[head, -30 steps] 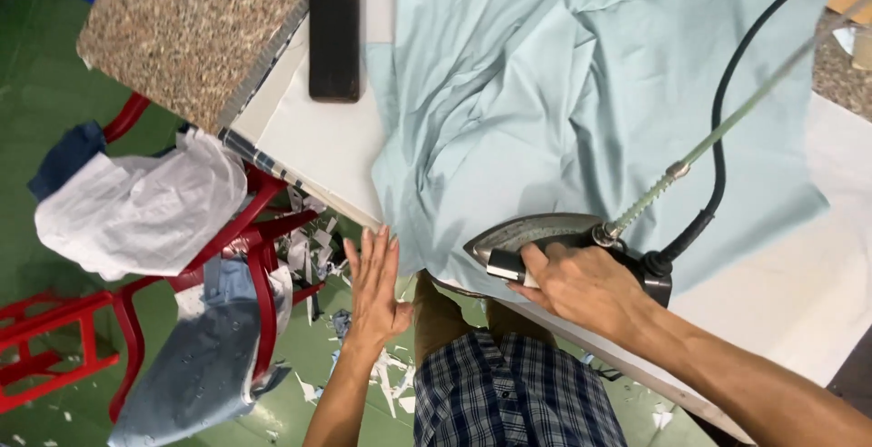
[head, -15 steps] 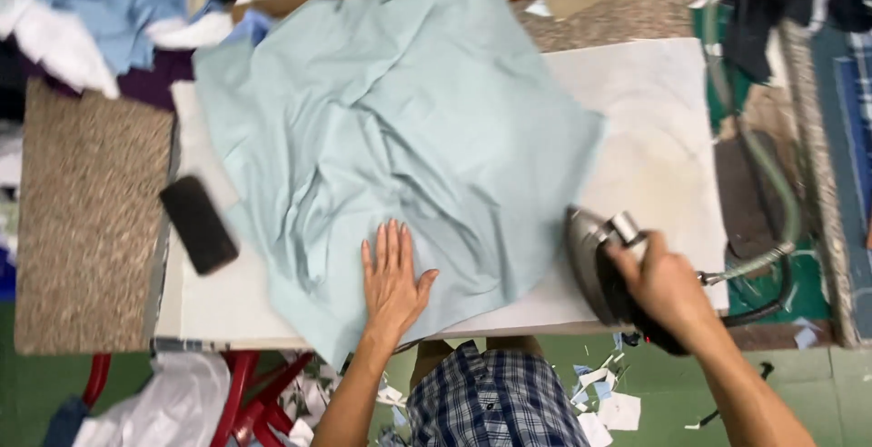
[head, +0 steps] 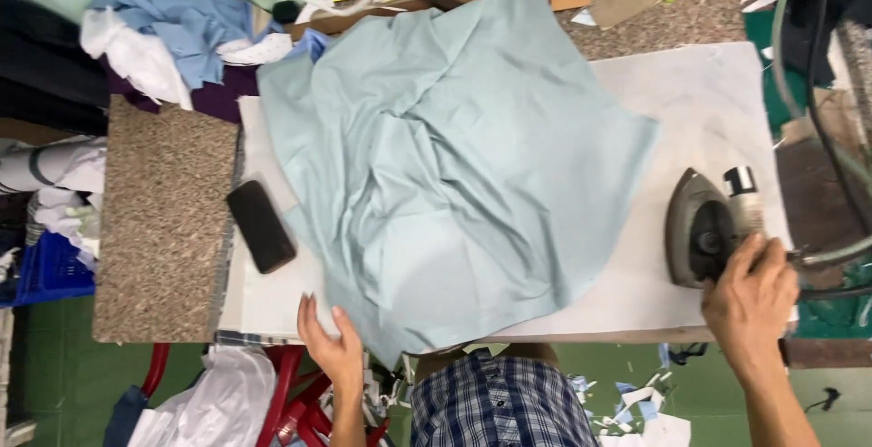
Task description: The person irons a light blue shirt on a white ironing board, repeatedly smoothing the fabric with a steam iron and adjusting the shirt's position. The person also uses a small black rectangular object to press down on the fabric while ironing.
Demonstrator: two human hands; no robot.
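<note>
A pale blue-green cloth (head: 445,165) lies rumpled across the white padded ironing board (head: 690,93). My left hand (head: 331,345) is at the board's front edge, fingers apart, just left of the cloth's lowest corner and holding nothing. A dark steam iron (head: 701,229) rests flat on the board's right end, clear of the cloth. My right hand (head: 752,297) sits behind the iron, fingertips touching its rear; the handle is not gripped.
A black phone (head: 261,226) lies on the board's left part beside a speckled stone slab (head: 159,220). Piled clothes (head: 173,34) sit at the back left. Hoses and a cord (head: 817,65) run at the right. Red stool frames (head: 291,402) and paper scraps are on the green floor.
The iron has moved right, off the cloth, and now rests on the board's right end with my right hand loosened from its handle. My left hand slid off the cloth to the front edge.
</note>
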